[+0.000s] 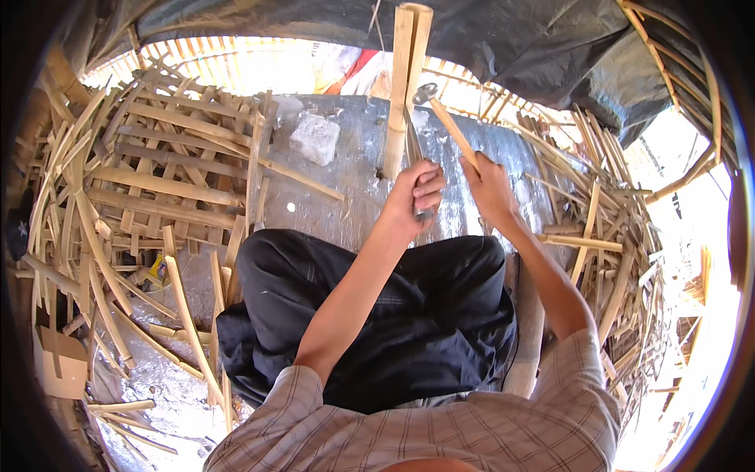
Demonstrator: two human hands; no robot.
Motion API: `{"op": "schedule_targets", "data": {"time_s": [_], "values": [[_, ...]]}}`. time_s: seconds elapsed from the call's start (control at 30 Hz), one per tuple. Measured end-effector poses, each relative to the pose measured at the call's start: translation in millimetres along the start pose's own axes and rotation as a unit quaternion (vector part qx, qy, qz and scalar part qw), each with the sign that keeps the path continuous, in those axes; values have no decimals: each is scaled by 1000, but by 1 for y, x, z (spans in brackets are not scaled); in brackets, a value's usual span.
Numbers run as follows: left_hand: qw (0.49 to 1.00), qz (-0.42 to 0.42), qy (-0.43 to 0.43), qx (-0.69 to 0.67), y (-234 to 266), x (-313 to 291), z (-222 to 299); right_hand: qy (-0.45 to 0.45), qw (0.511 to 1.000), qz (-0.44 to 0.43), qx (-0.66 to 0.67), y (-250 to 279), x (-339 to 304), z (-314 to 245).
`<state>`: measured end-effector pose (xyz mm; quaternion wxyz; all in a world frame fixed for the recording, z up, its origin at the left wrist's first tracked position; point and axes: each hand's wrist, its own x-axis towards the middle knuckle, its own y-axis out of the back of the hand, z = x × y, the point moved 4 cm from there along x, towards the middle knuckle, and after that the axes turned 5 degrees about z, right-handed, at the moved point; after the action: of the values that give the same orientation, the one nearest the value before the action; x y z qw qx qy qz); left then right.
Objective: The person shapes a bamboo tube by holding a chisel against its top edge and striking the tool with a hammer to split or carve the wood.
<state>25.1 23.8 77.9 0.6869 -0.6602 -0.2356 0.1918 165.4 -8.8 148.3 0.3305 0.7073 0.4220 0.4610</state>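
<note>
An upright bamboo piece stands in front of me, with a long split running down from its top. My left hand is wrapped round a long grey metal blade, whose far end lies against the bamboo's right side. Whether it is a knife or a chisel I cannot tell. My right hand grips the pale wooden handle of a hammer. The hammer's metal head is beside the bamboo, near the blade's far end. The bamboo's foot is close to my left hand.
A grey sheet lies before my crossed legs, with a whitish stone block on it. Stacked bamboo strips crowd the left, and another heap lies at right. A cardboard box sits at lower left. Dark tarpaulin hangs ahead.
</note>
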Motion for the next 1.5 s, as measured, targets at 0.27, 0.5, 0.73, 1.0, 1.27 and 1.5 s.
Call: {"op": "schedule_targets", "data": {"time_s": [0.27,0.5,0.73,1.0,1.27,1.5], "values": [[998,56,-8,-19,-3,6,-7,-46,940,184,282,23,32,-7],[995,84,3,51,5,9,-28,-114,980,25,161,-9,-16,16],[997,53,14,58,8,12,-30,-51,950,184,249,31,-4,0],[988,112,23,100,11,13,-46,-26,999,27,30,45,-20,-31],[995,71,17,72,11,17,-42,-69,971,153,170,20,-39,17],[995,68,-4,70,16,14,-32,-141,976,113,123,25,-37,40]]}}
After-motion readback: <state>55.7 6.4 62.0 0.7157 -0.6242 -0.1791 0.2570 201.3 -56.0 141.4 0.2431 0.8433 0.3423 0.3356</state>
